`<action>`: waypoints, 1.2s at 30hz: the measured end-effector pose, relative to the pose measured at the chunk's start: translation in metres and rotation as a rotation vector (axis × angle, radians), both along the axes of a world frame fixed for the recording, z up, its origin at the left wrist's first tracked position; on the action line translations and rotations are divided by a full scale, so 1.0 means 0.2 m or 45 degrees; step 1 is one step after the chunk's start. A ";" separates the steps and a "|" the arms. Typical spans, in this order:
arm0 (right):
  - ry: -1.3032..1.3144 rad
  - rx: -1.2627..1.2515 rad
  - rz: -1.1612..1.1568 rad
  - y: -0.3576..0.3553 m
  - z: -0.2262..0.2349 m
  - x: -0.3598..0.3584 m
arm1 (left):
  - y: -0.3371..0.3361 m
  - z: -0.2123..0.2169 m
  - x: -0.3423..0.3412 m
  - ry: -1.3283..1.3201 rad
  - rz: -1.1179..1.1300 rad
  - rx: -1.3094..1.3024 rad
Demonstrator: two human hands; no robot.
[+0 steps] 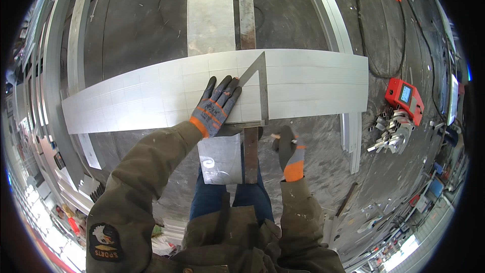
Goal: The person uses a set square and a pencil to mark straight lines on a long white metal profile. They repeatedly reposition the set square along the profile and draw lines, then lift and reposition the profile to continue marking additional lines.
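Steel square (256,87) is pinned flat on alu sheet (313,78) by splayed left hand (216,103); a small marker, prob. for scribing, is pinched in right hand (289,147).

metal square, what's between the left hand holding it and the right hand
In the head view, the metal square's upright blade and a narrow rusty steel bar lie between the left hand and right hand.

A scuffed grey workshop floor (141,25) carries black cables (364,35), stacked aluminium profiles (331,15) and a red machine (405,98).
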State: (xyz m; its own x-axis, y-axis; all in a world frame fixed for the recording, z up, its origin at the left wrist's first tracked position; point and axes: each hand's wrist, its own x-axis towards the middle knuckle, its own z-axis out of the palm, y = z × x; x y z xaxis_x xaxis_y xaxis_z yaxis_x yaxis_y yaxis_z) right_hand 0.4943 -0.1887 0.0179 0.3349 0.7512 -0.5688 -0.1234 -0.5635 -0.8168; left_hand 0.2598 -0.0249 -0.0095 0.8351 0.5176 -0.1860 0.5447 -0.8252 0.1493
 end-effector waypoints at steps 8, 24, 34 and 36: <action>-0.531 0.539 0.009 0.64 -0.02 0.04 | -0.01 0.04 0.01 0.010 0.031 -0.035; -0.746 0.502 0.181 0.80 -0.07 0.05 | -0.01 0.05 0.00 -0.038 0.038 -0.004; -0.681 0.443 0.165 0.42 -0.26 0.09 | -0.01 0.05 0.01 0.012 0.029 -0.032; -0.724 0.431 0.041 0.19 -0.30 0.03 | 0.00 0.04 0.01 0.015 0.025 -0.009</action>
